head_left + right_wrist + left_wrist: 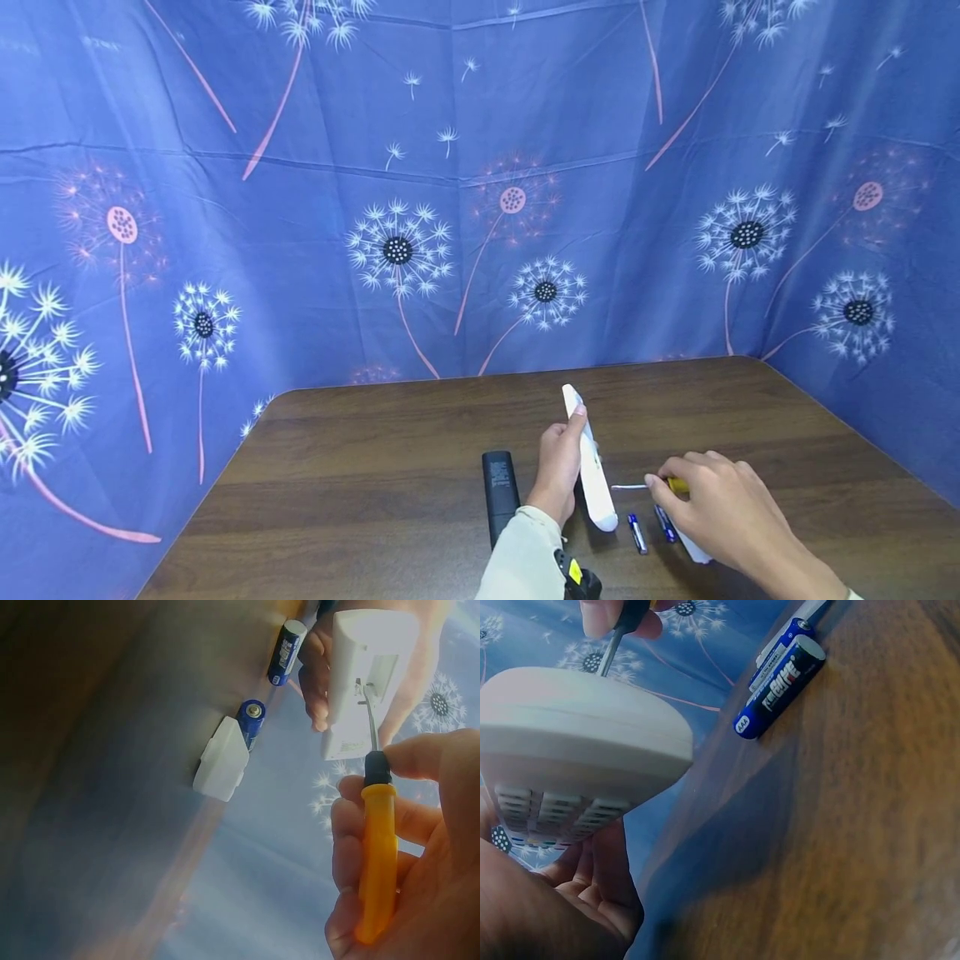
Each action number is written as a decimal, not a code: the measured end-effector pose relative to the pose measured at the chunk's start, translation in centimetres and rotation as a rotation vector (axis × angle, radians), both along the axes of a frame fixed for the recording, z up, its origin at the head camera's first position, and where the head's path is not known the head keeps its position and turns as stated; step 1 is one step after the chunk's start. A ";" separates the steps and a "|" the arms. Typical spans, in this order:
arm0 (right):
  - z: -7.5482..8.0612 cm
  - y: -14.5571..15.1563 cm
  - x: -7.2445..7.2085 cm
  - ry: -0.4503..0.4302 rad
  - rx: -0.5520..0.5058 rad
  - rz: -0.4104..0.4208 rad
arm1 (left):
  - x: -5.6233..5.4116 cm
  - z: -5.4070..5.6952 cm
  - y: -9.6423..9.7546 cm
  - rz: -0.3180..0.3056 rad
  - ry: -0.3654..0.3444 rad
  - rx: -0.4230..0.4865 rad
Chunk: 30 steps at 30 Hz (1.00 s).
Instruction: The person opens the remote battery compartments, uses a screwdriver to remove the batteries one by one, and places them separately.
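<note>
My left hand (558,467) grips a white remote control (596,487) and holds it up on edge above the table. Its back, with an uncovered battery compartment (385,675), faces my right hand (723,508). That hand holds a screwdriver (379,855) by its yellow handle, with the thumb on the black collar. In the right wrist view, the metal tip overlaps the edge of the compartment. The remote's buttons (562,810) show from below in the left wrist view. Two blue AAA batteries (637,533) (252,724) lie under my hands, beside a white battery cover (223,761).
A black remote control (501,492) lies on the brown wooden table (360,483), left of my left hand. A black device with a yellow patch (576,573) sits at my left wrist. Behind the table hangs a blue curtain (315,250) printed with dandelions.
</note>
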State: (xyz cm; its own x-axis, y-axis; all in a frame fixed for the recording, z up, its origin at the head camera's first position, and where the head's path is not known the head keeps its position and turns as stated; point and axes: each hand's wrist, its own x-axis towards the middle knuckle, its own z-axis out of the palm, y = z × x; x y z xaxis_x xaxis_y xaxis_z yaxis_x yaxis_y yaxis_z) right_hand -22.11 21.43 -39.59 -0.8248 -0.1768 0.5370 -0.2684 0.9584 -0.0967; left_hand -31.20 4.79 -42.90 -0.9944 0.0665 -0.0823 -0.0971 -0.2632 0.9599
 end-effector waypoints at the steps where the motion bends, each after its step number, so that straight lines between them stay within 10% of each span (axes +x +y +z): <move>1: 0.0 0.0 0.0 0.006 0.000 0.005 | 0.0 0.0 -0.1 -0.002 0.000 0.005; 30: 0.6 -1.1 0.0 -0.042 -0.023 -0.030 | -0.2 0.2 -0.3 -0.066 -0.026 0.113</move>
State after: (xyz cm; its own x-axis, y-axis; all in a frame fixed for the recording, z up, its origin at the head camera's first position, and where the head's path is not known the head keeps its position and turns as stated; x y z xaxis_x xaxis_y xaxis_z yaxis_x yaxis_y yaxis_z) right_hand -22.06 20.35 -39.04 -0.8514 -0.1399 0.5055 -0.2353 0.9632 -0.1297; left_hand -31.37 4.44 -42.67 -0.9851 0.1425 -0.0966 -0.1426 -0.3617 0.9213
